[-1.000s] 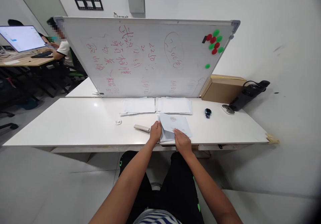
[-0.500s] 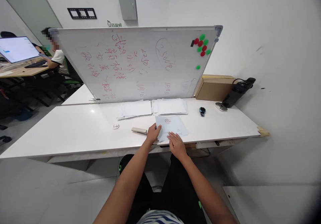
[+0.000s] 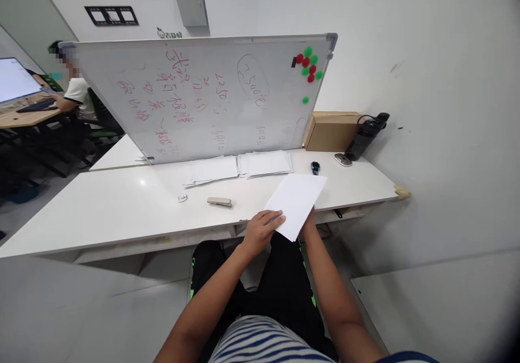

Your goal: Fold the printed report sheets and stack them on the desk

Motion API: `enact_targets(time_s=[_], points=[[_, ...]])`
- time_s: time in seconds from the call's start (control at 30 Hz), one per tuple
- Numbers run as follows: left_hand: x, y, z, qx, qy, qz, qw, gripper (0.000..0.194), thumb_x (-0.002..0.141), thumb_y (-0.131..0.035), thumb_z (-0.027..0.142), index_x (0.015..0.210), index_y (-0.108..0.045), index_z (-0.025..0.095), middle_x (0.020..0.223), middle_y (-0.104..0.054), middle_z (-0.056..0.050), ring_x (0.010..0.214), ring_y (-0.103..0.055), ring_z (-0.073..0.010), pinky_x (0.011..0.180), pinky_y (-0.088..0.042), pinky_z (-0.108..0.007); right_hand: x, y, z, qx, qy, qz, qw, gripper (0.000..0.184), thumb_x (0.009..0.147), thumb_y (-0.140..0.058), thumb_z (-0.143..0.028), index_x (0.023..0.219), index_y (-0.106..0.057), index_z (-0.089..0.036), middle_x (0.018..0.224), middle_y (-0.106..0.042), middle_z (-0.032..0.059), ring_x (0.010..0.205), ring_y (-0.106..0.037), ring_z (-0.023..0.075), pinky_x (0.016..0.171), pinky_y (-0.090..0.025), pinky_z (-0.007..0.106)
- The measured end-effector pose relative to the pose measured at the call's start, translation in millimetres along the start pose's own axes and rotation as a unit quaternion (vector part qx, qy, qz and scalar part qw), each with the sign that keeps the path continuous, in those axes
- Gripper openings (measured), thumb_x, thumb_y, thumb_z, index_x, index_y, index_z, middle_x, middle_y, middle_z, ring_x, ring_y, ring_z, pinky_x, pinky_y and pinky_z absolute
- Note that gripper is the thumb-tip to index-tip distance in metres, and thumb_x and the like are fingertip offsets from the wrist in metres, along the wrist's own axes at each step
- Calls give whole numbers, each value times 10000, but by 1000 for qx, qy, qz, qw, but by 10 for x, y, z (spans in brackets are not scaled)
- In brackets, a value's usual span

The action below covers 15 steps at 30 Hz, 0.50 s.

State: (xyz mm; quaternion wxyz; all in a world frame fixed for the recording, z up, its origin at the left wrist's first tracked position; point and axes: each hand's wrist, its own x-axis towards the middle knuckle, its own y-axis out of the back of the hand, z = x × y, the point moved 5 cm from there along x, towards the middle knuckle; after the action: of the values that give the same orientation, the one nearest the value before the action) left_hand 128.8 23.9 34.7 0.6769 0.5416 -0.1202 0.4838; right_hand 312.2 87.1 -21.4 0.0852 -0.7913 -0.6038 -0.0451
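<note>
Both my hands hold a white sheet of paper lifted off the white table at its front edge, blank side up. My left hand grips its near left corner, fingers curled over the edge. My right hand is mostly hidden under the sheet's right side, gripping it from below. Two stacks of white papers lie further back by the whiteboard. A stapler lies to the left of my hands.
A whiteboard with red writing and magnets leans at the table's back. A cardboard box, black bottle, mouse, small dark watch and white round object are there too. Another person sits at a far-left desk.
The sheet lay printed side up on the table under both hands; now it is lifted and turned blank side up, held toward me. The camera view shifted right.
</note>
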Motion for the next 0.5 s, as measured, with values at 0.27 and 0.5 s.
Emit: enact_targets(time_s=[0.27, 0.5], points=[[-35, 226, -380, -121, 207, 96, 966, 259, 902, -480, 222, 1093, -655, 229, 1098, -681, -53, 1047, -610, -180, 926, -478, -351, 181, 178, -353, -32, 23, 3, 999, 663, 627, -744, -427, 1219, -507, -246, 1349, -512, 106, 1295, -413, 251, 1050, -327, 446], [-142, 561, -909, -151, 413, 184, 879, 304, 795, -606, 412, 967, -678, 172, 923, -702, -41, 889, -624, -200, 785, -479, -307, 140, -69, -473, -78, 8, -64, 995, 349, 713, -667, -435, 956, -608, -190, 909, -678, 42, 888, -613, 206, 813, -476, 349]])
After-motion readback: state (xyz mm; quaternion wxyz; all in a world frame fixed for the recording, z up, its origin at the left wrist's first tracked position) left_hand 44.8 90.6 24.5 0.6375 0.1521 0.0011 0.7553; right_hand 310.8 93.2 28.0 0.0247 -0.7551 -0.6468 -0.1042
